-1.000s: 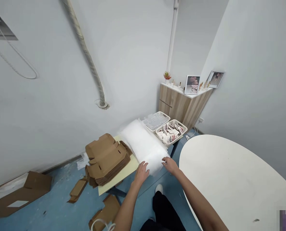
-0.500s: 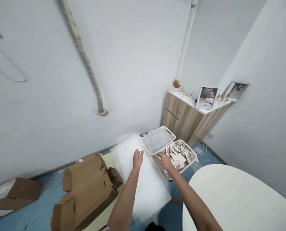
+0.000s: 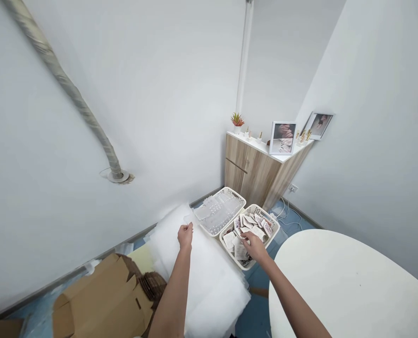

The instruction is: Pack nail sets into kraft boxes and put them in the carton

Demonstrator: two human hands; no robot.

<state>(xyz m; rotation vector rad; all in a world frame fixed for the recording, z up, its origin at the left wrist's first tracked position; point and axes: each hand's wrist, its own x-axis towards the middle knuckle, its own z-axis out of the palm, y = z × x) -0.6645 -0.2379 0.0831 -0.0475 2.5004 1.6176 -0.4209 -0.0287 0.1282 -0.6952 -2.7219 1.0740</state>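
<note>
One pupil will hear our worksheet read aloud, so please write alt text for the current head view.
A bare right hand reaches over small packets in a white basket, while the left hand appears to pinch a clear plastic piece beside a second basket of clear plastic. Nearer lie white sheets and brown cardboard.

- Cream rectangular plastic baskets (image 3: 239,195), dotted with holes
- White flat packets (image 3: 258,231), printed reddish
- Clear greyish flat plastic sleeves (image 3: 220,212)
- Plain white soft rectangular sheets (image 3: 212,281)
- Plain brown flat cardboard boxes (image 3: 103,300)
</note>
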